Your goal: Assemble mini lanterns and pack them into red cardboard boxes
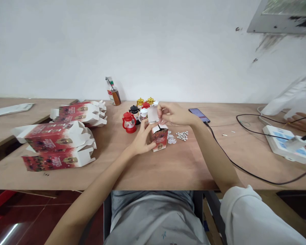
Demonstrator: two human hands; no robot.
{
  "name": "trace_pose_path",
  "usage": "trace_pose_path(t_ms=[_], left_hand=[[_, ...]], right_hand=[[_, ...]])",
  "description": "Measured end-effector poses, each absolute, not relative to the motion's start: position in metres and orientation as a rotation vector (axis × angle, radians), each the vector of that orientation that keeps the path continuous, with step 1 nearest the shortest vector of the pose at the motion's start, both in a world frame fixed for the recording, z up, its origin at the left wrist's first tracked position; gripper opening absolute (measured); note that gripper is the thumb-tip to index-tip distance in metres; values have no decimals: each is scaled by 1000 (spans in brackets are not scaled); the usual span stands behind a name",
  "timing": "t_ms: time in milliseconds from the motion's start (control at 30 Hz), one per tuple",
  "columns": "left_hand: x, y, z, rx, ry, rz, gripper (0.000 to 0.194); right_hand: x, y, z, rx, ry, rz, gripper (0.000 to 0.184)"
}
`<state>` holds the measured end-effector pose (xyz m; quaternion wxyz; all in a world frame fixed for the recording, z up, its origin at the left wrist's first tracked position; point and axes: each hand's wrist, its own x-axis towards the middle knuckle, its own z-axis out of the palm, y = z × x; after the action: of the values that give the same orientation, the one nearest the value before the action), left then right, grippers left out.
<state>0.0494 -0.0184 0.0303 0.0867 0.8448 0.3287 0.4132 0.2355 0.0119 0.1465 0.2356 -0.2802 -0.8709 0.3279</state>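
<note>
A small red printed box (160, 139) stands upright on the table with its top flaps raised. My left hand (143, 137) wraps round its left side, thumb low on the front and fingers behind near the top. Above the opening, my right hand (172, 114) pinches at the edge of the raised white flap (152, 114). Something black shows in the box's mouth; most of it is hidden. Behind my left hand stand miniature lanterns: a red one (129, 122), a black one (134, 113), a white one (143, 114) and gold-topped ones (140, 101).
Unfilled red-and-white cartons (51, 136) lie piled at left. Round button cells (182, 135) and small white pieces (171, 139) lie right of the box. Farther right are a phone (199, 115), a black cable (226, 154), a power strip (287, 143) and another person's hand (302, 120). A bottle (114, 95) stands at the wall.
</note>
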Motion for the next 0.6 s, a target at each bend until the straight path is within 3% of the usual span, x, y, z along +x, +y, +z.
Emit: trace_pose_path(t_ms=[200, 400, 600], left_hand=[[49, -19, 31, 2546, 1013, 1184, 68], [47, -14, 23, 2577, 947, 1298, 65], [51, -8, 10, 2444, 707, 1631, 76]], right_hand=[[238, 11, 151, -660, -2267, 352, 19], [242, 11, 152, -661, -2589, 560, 14], [240, 8, 152, -782, -2692, 420, 12]])
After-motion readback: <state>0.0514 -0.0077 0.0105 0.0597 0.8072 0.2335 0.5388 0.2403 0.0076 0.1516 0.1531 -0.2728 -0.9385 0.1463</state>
